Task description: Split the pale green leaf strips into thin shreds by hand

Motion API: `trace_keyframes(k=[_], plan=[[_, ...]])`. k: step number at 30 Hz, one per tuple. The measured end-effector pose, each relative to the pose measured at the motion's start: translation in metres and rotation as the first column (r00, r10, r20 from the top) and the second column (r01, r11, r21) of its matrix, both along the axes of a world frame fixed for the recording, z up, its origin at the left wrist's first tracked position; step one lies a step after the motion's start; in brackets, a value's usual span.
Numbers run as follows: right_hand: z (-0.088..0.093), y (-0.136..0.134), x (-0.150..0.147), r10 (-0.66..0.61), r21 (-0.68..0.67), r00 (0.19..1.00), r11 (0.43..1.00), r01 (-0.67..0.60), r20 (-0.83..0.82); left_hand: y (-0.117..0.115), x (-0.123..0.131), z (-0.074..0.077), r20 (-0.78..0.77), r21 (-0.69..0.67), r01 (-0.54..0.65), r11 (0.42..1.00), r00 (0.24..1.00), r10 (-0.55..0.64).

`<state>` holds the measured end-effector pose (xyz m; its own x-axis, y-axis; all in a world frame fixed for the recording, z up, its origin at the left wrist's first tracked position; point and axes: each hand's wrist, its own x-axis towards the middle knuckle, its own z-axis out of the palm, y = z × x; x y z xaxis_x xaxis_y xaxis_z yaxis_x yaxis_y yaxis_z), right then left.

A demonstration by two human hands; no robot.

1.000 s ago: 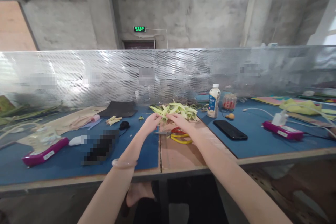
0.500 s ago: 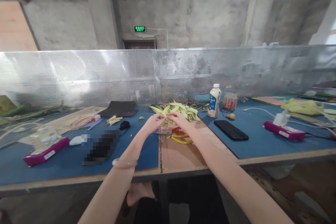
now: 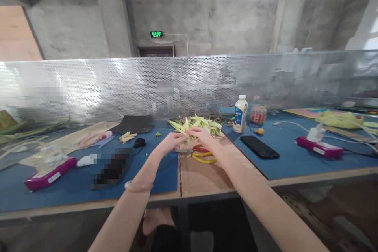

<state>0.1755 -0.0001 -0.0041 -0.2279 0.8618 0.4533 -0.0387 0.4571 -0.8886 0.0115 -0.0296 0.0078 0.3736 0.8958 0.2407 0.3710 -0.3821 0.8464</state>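
My left hand (image 3: 173, 141) and my right hand (image 3: 199, 134) are close together over the middle of the table, fingers pinched. Between their fingertips is a pale green leaf strip, thin and partly covered by the fingers. Just behind lies a loose heap of pale green leaf strips (image 3: 206, 125), which look like corn husk. Under my right wrist rest scissors (image 3: 204, 160) with yellow and red handles, their blades pointing left beneath my hands. A pale bangle circles my left forearm.
Right of the heap stand a white-capped bottle (image 3: 240, 114) and a jar (image 3: 258, 114) with red contents. A black phone (image 3: 260, 147) lies nearer. Purple power strips (image 3: 320, 147) sit on both sides. A perforated metal screen (image 3: 132, 86) closes the table's back.
My left hand has dropped slightly and drawn a little away from my right hand. The right hand has hardly moved, and the view has shifted slightly.
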Motion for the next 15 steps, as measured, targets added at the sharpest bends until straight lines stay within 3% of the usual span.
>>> trace_keyframes(k=[6, 15], plan=[[0.0033, -0.0048, 0.0006, -0.071, 0.063, 0.997, 0.996, 0.07, 0.015, -0.0018, 0.0008, 0.0007, 0.06, -0.058, 0.095, 0.994, 0.994, -0.092], [0.0022, -0.0012, 0.002, -0.222, 0.128, 0.971, 0.969, 0.21, 0.091, -0.0037, 0.0005, 0.0003, -0.02, -0.037, 0.083, 0.996, 0.996, -0.083]])
